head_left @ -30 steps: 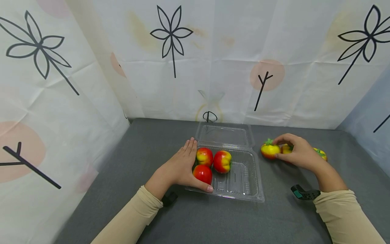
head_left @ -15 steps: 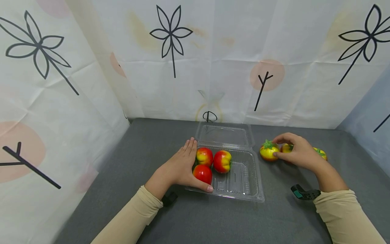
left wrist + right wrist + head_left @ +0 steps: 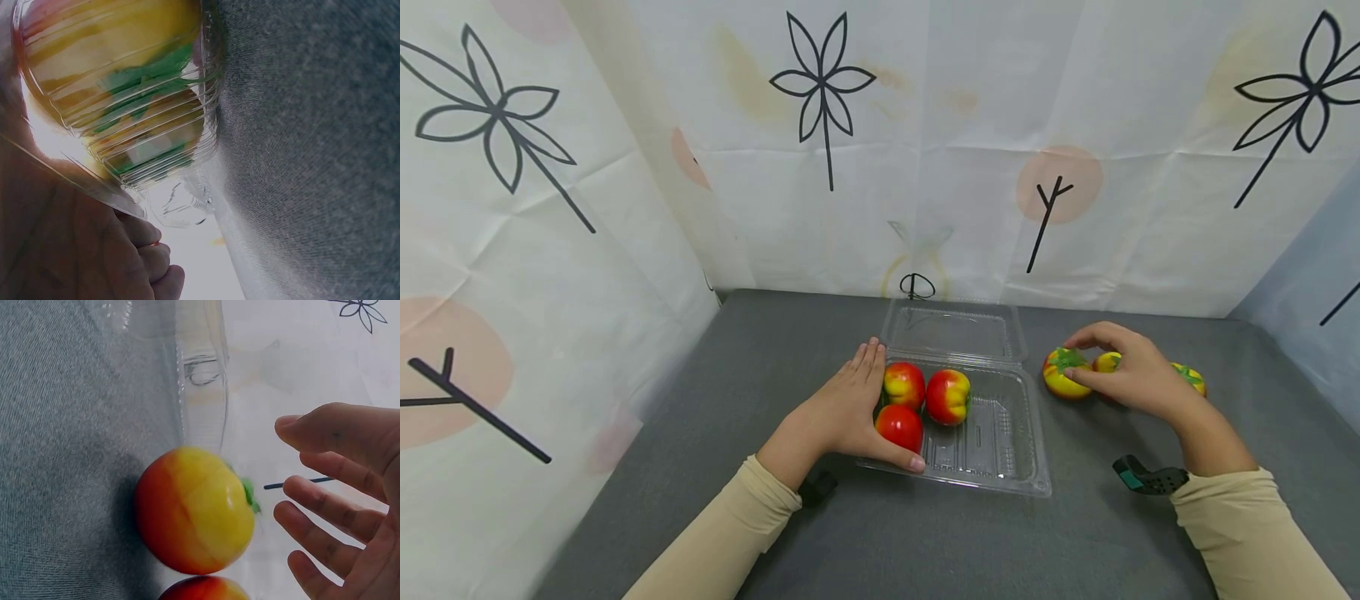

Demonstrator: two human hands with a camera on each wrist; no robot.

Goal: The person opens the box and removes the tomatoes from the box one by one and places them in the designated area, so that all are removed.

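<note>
In the head view my left hand (image 3: 846, 408) rests against the left side of an open clear plastic clamshell box (image 3: 992, 467), its fingers straight and the thumb along the front edge. Three red-and-yellow toy fruits, one of them a fruit (image 3: 948, 398) lying on its side, sit in the box's left half. My right hand (image 3: 1138, 375) hovers at a yellow-and-red tomato-like toy fruit (image 3: 1063, 385) with a green leafy top. In the right wrist view, the right fingers (image 3: 325, 500) are spread apart from that fruit, with a gap between.
Right of the box, a second toy fruit (image 3: 1107, 362) and a third toy fruit (image 3: 1191, 379) are partly hidden by the right hand. The box's lid (image 3: 955, 333) lies folded back toward the fabric wall. Everything stands on a grey tabletop (image 3: 925, 542).
The leftmost loose fruit has tipped, so its green top faces more toward me. My right hand has shifted slightly left and up. The left hand and the box stay still.
</note>
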